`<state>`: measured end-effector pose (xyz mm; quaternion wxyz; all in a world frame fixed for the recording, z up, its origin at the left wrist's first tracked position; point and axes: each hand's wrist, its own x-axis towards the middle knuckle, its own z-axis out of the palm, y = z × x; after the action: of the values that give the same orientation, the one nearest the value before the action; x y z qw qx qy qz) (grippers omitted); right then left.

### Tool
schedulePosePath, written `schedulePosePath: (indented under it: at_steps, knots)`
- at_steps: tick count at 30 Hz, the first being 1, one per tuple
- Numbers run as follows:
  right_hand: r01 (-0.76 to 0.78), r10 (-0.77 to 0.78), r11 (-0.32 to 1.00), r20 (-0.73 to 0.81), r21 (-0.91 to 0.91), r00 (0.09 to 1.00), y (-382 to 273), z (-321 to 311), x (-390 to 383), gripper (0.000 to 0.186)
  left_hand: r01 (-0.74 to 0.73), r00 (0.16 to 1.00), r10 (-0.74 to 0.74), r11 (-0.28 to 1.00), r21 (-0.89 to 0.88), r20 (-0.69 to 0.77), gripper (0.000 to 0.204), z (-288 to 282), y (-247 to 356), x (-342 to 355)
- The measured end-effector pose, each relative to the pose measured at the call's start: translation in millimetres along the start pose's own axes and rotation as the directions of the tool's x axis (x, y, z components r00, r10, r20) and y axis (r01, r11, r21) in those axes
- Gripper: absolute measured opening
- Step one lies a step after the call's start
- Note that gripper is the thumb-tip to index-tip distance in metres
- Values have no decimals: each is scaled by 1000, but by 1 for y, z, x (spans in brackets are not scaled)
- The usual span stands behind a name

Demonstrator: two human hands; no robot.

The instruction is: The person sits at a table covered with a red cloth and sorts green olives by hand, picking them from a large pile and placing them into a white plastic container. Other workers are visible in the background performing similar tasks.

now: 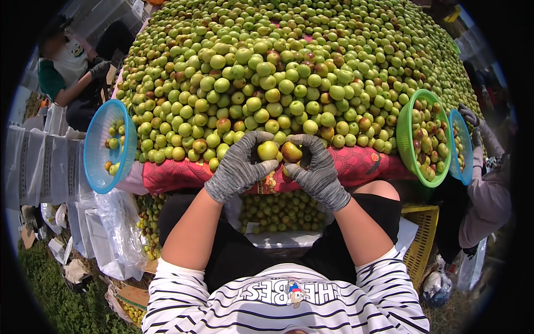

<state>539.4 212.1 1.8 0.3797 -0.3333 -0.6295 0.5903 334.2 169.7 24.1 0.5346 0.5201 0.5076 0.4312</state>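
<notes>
left hand [240, 165] gloved, fingers curled round a yellow-green fruit [268, 150] at the pile's front edge | right hand [316, 167] cupping a reddish fruit [291, 151] beside it | light, firm, smooth-skinned, probably bruises, so cradle round the middle

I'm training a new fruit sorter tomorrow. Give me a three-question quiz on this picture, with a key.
1. True or false: both of the person's hands wear grey knit gloves.
2. Which basket holds more fruit? A) the blue basket on the left B) the green basket on the right
3. Fill in: the fruit in the left hand is yellow-green; the fruit in the right hand is partly ____.

Key: 1. True. 2. B; the green basket is nearly full, the blue one holds only a few. 3. Reddish-brown: the yellow-green fruit and the reddish fruit sit side by side in front of the big fruit pile.
</notes>
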Motion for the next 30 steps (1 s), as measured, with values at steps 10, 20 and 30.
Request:
schedulePosePath:
  at_steps: [10,20,30]
  knots:
    - [124,-121,964,28,-237,992,1,-4,0,59,-70,991,109,909,411,-74,49,1,7,-1]
    - [-447,415,850,167,278,894,-30,-21,4,53,-266,964,265,954,135,29,57,17,-1,-4]
    - [397,157,819,-828,413,538,-70,-222,-7,42,-83,956,96,995,56,-277,37,-20,-8,-19]
